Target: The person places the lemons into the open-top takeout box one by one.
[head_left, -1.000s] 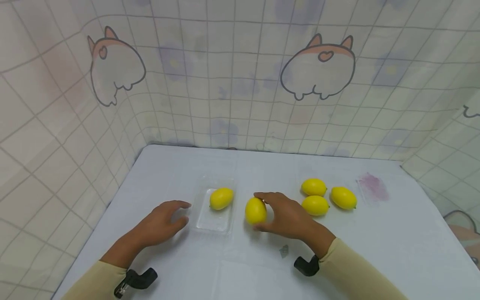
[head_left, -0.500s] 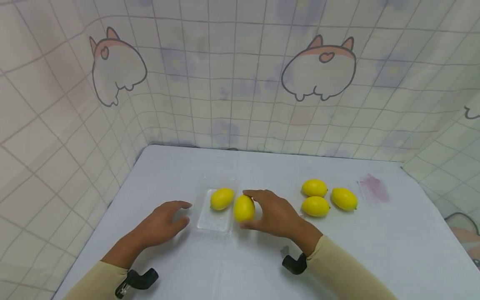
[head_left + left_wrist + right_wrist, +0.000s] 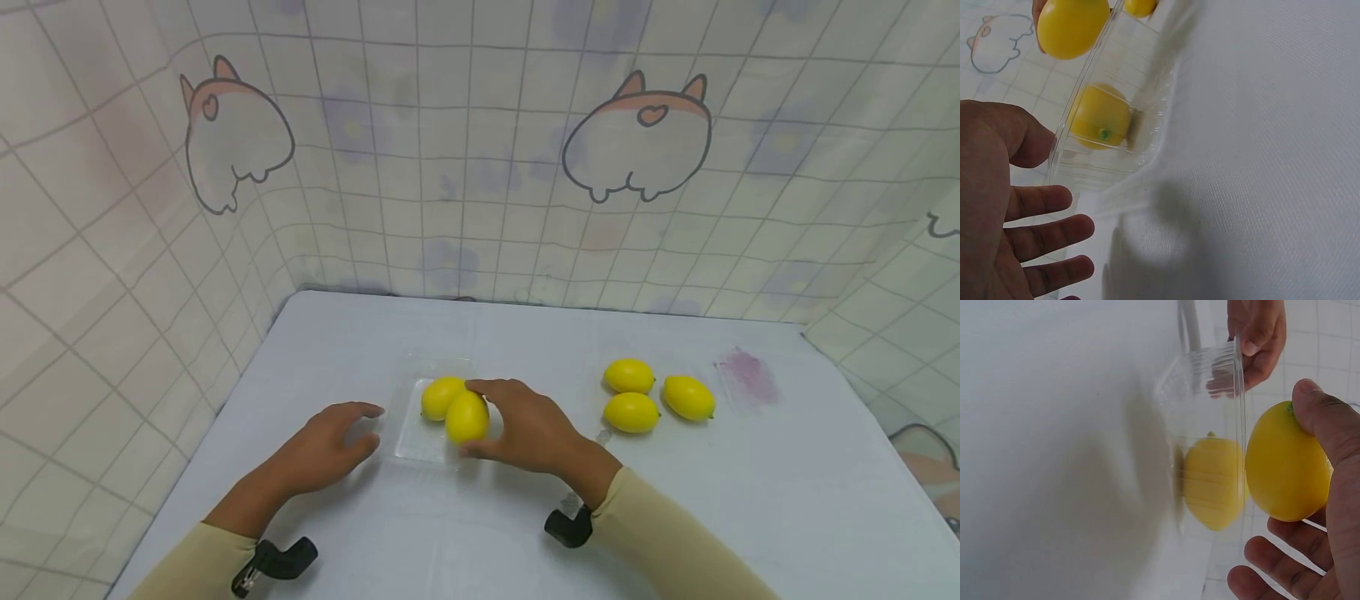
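A lemon (image 3: pixel 467 419) is pinched between the thumb and fingers of my right hand (image 3: pixel 528 427), above the right side of a clear plastic box (image 3: pixel 412 446). In the right wrist view this held lemon (image 3: pixel 1285 465) is at rim height. Another lemon (image 3: pixel 439 397) lies inside the box, partly behind the held one in the head view; the left wrist view shows that lemon (image 3: pixel 1100 115) through the clear wall. My left hand (image 3: pixel 322 448) is at the box's left side, fingers apart and holding nothing. Its thumb is close to the rim; whether they touch I cannot tell.
Three lemons (image 3: pixel 630 412) lie grouped on the white table (image 3: pixel 750 500) to the right. Beyond them is a clear piece with a pinkish patch (image 3: pixel 746 375). A patterned curtain (image 3: pixel 480 167) hangs behind the table's back edge.
My right hand has moved left with the lemon, from beside the box to over its right part. My left hand stays where it was.
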The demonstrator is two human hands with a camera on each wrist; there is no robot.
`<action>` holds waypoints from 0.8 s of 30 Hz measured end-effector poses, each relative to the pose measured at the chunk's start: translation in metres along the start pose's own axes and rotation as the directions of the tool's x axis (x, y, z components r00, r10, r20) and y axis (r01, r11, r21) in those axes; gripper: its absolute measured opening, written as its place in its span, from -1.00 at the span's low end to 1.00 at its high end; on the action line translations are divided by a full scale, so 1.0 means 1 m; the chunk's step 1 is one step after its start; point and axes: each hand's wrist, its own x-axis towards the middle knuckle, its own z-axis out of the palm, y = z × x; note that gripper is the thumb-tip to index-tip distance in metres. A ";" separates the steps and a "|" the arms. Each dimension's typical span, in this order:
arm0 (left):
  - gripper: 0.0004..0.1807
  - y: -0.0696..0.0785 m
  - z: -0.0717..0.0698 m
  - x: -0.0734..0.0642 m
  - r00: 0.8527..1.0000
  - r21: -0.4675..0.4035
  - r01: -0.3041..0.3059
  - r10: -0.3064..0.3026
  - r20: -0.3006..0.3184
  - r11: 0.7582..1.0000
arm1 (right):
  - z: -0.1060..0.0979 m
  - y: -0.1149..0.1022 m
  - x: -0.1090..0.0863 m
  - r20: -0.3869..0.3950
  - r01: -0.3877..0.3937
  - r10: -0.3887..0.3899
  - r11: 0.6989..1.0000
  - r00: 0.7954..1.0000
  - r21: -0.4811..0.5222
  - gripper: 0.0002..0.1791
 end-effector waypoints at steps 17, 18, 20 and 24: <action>-0.52 -0.001 0.001 0.000 1.000 -0.002 -0.002 0.002 -0.002 1.000 | 0.004 -0.008 0.003 0.014 0.030 -0.030 1.000 0.999 0.007 0.03; -0.52 -0.001 0.001 0.000 1.000 -0.001 -0.003 0.003 -0.001 1.000 | 0.003 -0.008 0.002 0.017 0.022 -0.022 1.000 1.000 0.010 0.03; -0.53 0.000 0.000 0.000 1.000 0.003 -0.006 0.006 -0.001 1.000 | 0.003 -0.006 0.001 0.023 0.001 -0.002 1.000 1.000 0.016 0.02; -0.53 0.000 0.000 0.000 1.000 0.009 -0.010 0.010 0.000 1.000 | 0.000 -0.002 -0.004 0.023 -0.024 0.023 0.999 0.999 0.021 0.01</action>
